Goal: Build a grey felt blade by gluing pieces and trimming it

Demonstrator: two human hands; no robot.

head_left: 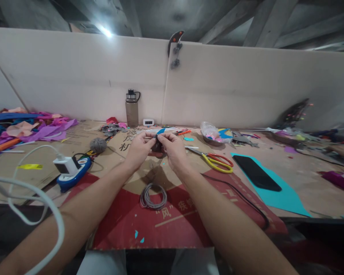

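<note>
My left hand (140, 148) and my right hand (173, 149) meet above the middle of the cardboard, fingers closed in a pinch around a small dark piece (158, 146). A pointed blue scrap (161, 131) sticks up at its top between the fingertips. Fingers cover most of the dark piece, so its kind is not clear. Below the hands, a coil of grey cord (153, 196) lies on the red cardboard (123, 229). Scissors with red and yellow handles (218, 162) rest to the right of my right hand.
On the left are a blue power strip (74, 177) with a white charger, a ball of grey yarn (98, 145) and coloured fabric scraps (31, 130). A bottle (132, 110) stands by the partition. To the right, a black phone (256, 172) lies on a turquoise sheet (289, 200).
</note>
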